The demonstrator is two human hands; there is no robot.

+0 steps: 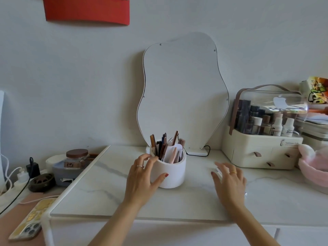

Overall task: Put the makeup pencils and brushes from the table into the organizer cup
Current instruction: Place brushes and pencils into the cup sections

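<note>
As the worktop [124, 197] shows no loose pieces, I judge the job about done: organizer cup [173, 174] at its middle, my left hand [142, 178] wrapping its side, right hand [229, 181] spread flat nearby, gripping nothing, pencils and brushes [165, 148] standing inside.

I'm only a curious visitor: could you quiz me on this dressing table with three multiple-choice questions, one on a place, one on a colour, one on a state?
1. Where does the organizer cup stand?
A) on the floor
B) on the table, just in front of the mirror
C) on a wall shelf

2. What colour is the jar lid at the left?
A) brown
B) green
C) yellow

3. How is the right hand?
A) clenched in a fist
B) pinching a brush
C) open, fingers spread, holding nothing

Answers: 1 B, the cup stands by the mirror's base; 2 A, the lid is dark brown; 3 C, its fingers are straight, while the left hand grips the cup.
</note>
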